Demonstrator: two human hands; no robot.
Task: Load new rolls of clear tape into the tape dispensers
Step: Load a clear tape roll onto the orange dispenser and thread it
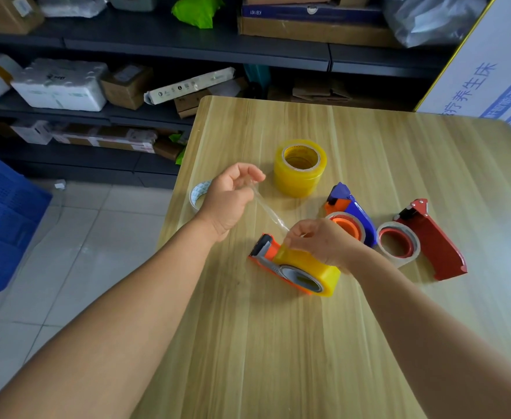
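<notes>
Left hand (228,201) pinches tape strip (268,208); right hand (320,241) grips loaded orange dispenser (290,267).

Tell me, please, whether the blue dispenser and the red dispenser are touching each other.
Apart. The head view shows a strip of bare table between the blue dispenser and the red dispenser, roll included.

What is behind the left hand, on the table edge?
Behind the left hand lies a white tape roll at the table edge. Only its left part shows; the hand covers the rest.
</notes>
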